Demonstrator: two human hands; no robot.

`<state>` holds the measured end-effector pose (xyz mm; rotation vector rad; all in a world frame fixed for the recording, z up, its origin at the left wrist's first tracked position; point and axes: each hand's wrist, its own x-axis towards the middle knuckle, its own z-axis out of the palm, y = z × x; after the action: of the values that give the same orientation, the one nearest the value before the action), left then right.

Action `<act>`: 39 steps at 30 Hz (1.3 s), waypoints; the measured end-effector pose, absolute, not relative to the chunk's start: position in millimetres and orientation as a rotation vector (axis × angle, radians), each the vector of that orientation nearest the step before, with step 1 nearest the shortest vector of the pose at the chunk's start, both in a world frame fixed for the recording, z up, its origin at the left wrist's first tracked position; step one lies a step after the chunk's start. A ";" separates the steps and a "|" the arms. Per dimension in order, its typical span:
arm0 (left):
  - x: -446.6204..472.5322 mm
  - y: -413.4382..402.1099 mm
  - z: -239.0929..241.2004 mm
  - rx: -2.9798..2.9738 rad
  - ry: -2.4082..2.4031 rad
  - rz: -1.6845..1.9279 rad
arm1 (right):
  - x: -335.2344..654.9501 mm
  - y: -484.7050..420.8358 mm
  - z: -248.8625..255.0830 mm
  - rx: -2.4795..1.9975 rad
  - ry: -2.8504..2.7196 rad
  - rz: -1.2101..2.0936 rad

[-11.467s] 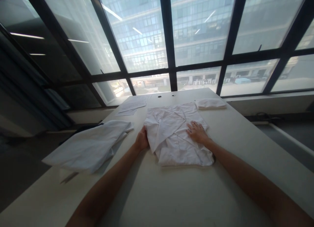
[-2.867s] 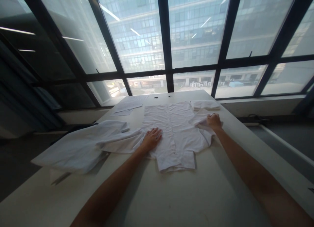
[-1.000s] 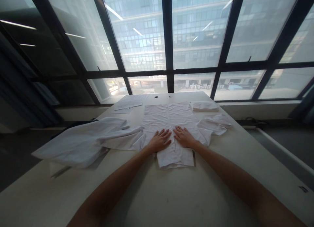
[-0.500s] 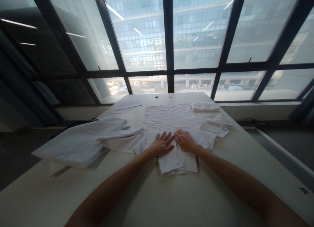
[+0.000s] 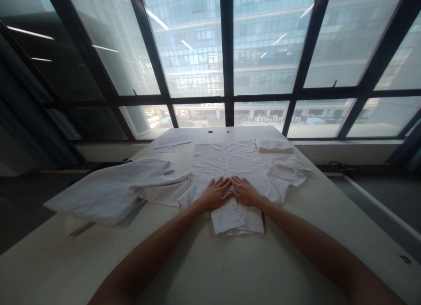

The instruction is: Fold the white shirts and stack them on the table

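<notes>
A white short-sleeved garment (image 5: 230, 158), it looks like a shirt, lies spread on the white table (image 5: 210, 261). Its surface is wrinkled across the far part, and its narrower near end points toward me. My left hand (image 5: 216, 194) rests flat on its middle with the fingers stretched out. Beside it, my right hand (image 5: 245, 191) also lies flat on the cloth, fingers extended. The fingertips of both hands meet or nearly meet along the centre line. Part of the cloth beneath the palms is hidden.
On the left, a loose heap of white cloth (image 5: 108, 191) overlaps or touches the garment's left sleeve. Sheets of paper (image 5: 173, 140) lie at the far left of the table. A folded white cloth (image 5: 274, 145) sits at the far right. Large windows stand beyond the table.
My right hand has shifted slightly left, closing the gap to my left hand. Both hands stay flat on the garment, which looks nearly the same.
</notes>
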<state>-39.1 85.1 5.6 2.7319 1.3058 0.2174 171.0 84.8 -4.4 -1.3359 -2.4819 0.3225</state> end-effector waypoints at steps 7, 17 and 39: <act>-37.8 84.5 5.2 2.721 1.323 0.230 | 171.3 86.8 -9.1 -1.349 -2.472 0.308; -38.5 83.2 4.1 2.747 1.346 0.239 | 171.5 86.5 -10.8 -1.450 -2.460 0.242; -39.1 83.2 10.0 2.707 1.338 0.155 | 227.3 128.8 -12.1 -1.831 -2.079 -0.091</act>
<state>-39.1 83.2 10.0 2.7068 1.3377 0.1548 227.3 128.8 -12.1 -1.8306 -2.0788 -0.0910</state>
